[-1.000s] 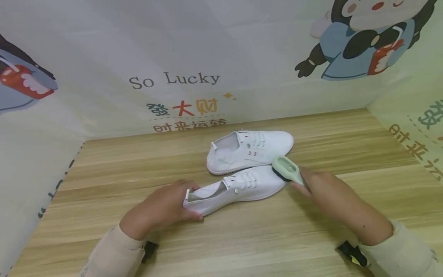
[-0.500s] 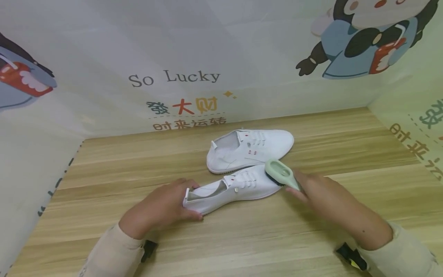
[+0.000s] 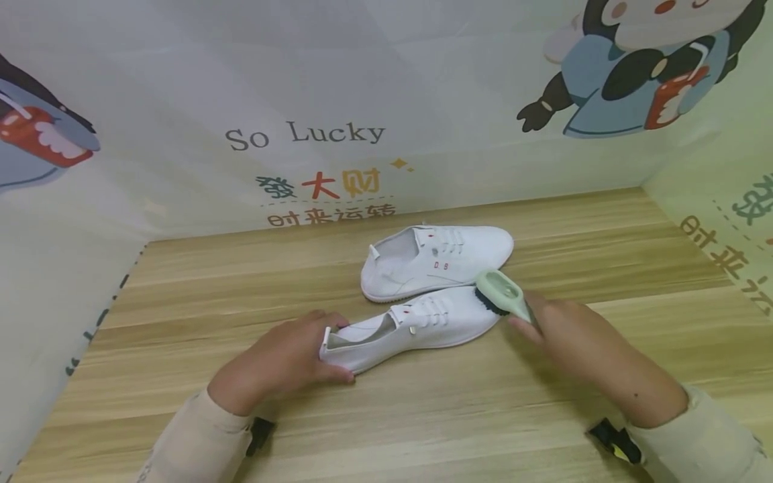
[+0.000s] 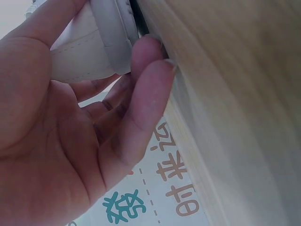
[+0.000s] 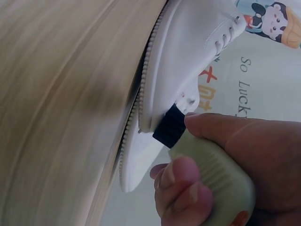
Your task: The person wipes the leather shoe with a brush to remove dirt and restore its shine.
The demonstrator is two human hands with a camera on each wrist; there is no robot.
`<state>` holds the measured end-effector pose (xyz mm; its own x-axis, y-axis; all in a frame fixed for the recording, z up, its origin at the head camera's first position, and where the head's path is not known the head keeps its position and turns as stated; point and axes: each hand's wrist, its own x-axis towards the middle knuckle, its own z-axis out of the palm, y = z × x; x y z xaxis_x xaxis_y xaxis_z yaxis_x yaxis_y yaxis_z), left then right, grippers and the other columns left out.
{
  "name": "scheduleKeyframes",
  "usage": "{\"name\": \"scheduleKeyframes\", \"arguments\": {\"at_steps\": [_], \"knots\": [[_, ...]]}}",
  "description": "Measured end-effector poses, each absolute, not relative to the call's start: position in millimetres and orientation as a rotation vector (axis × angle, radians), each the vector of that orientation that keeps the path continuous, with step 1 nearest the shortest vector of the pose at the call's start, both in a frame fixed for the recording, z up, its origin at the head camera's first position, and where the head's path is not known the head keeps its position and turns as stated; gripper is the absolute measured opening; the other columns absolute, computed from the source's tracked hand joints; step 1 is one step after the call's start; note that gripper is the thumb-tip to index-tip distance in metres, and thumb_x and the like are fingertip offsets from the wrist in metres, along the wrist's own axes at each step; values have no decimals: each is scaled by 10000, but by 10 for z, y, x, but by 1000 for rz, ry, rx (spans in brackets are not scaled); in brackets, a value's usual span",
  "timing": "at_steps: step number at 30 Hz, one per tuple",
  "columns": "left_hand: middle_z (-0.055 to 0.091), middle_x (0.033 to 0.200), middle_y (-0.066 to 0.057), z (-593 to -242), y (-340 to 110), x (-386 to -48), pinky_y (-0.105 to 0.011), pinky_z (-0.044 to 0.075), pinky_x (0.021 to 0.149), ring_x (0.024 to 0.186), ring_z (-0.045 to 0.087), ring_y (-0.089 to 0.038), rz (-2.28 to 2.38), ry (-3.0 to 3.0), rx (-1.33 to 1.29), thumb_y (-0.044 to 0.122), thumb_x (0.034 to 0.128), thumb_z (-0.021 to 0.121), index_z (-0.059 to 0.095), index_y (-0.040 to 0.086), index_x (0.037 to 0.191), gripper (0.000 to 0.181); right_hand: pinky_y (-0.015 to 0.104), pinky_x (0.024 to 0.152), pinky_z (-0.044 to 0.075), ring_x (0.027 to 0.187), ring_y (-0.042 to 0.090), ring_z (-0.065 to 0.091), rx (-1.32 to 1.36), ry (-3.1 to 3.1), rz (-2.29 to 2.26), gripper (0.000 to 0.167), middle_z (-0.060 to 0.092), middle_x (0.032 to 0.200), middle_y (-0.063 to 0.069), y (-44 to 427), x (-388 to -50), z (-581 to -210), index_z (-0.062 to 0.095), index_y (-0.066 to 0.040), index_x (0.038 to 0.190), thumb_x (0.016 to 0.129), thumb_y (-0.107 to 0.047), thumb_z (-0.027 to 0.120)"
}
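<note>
Two white lace-up shoes lie side by side, toes to the right. My left hand (image 3: 286,359) grips the heel of the near shoe (image 3: 417,329), thumb on its front side and fingers behind; the left wrist view shows the heel (image 4: 84,47) between thumb and fingers. In my right hand (image 3: 555,325) is a pale green brush (image 3: 500,292), held by its handle. Its dark bristles (image 5: 170,126) touch the near shoe's toe in the right wrist view. Just behind lies the far shoe (image 3: 471,251), with small red letters on its side, touched by neither hand.
Both shoes rest on a wood-grain tabletop (image 3: 211,288). A pale printed sheet (image 3: 423,80) with cartoon figures and lettering rises at the back and both sides. Black straps or devices hang under both beige sleeves (image 3: 199,436).
The brush in my right hand moved left over the near shoe's toe, then back right to the tip. My left hand and both shoes stayed in place.
</note>
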<state>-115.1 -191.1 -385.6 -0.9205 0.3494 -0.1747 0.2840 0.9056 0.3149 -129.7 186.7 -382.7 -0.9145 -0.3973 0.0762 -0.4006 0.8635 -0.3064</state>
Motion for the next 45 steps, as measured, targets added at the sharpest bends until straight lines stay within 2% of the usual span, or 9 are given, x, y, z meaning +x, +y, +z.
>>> {"name": "scheduleKeyframes", "arguments": {"at_steps": [8, 15, 22, 29, 31, 34, 38, 41, 45], "knots": [[624, 1192, -41, -3859, -1916, -1155, -387, 510, 794, 869, 581, -143, 422, 2848, 486, 527, 700, 856, 598, 172, 1311, 752, 320, 509, 429, 599, 190, 506, 616, -3054, 484, 388, 530, 677, 34, 1921, -1336, -3825, 594, 65, 1145, 1002, -296, 593], [621, 1134, -6, -3874, -1917, -1159, -362, 499, 767, 840, 568, -126, 435, 2845, 509, 514, 699, 862, 603, 173, 1291, 730, 280, 507, 410, 589, 149, 483, 662, -3016, 530, 300, 501, 654, 1, 1875, -1302, -3831, 614, 11, 1026, 997, -288, 604], [635, 1112, 12, -3864, -1924, -1158, -347, 497, 776, 852, 570, -109, 433, 2839, 558, 493, 721, 857, 606, 150, 1249, 678, 285, 517, 403, 601, 146, 483, 686, -3005, 534, 322, 501, 660, -4, 1814, -1269, -3822, 606, 10, 1065, 999, -305, 599], [658, 996, 91, -3859, -1915, -1167, -318, 505, 743, 816, 597, -85, 510, 2854, 547, 436, 721, 862, 574, 195, 1223, 626, 306, 522, 420, 612, 158, 509, 679, -2995, 498, 393, 528, 670, -1, 1805, -1239, -3777, 603, 28, 1155, 1001, -333, 595], [666, 1029, 85, -3868, -1914, -1167, -324, 516, 733, 821, 613, -91, 511, 2895, 600, 406, 715, 864, 548, 202, 1247, 652, 315, 530, 425, 621, 165, 517, 668, -2980, 506, 403, 540, 681, 6, 1808, -1238, -3764, 595, 28, 1180, 1009, -336, 583], [659, 1169, 87, -3878, -1910, -1169, -349, 540, 745, 884, 649, -111, 532, 2936, 694, 365, 726, 866, 512, 230, 1327, 711, 314, 536, 424, 624, 165, 513, 663, -2959, 536, 381, 539, 685, 8, 1807, -1245, -3751, 590, 18, 1165, 1020, -334, 565], [618, 1300, 89, -3881, -1894, -1170, -391, 556, 814, 1048, 656, -140, 514, 2950, 775, 359, 766, 847, 487, 285, 1411, 743, 318, 535, 420, 618, 163, 504, 650, -2950, 543, 368, 529, 684, 8, 1803, -1249, -3742, 586, 13, 1147, 1020, -332, 567], [643, 1253, 64, -3877, -1880, -1154, -396, 553, 844, 1094, 645, -145, 483, 2955, 796, 374, 776, 836, 534, 287, 1375, 677, 326, 539, 427, 623, 166, 511, 637, -2953, 532, 397, 543, 701, 12, 1803, -1246, -3731, 585, 21, 1176, 1017, -343, 570], [653, 1205, 54, -3881, -1866, -1134, -386, 551, 811, 1064, 654, -146, 428, 2979, 780, 390, 830, 780, 551, 291, 1347, 574, 336, 544, 435, 633, 176, 521, 616, -2969, 528, 448, 568, 729, 27, 1802, -1236, -3702, 574, 32, 1234, 1016, -359, 567]]}}
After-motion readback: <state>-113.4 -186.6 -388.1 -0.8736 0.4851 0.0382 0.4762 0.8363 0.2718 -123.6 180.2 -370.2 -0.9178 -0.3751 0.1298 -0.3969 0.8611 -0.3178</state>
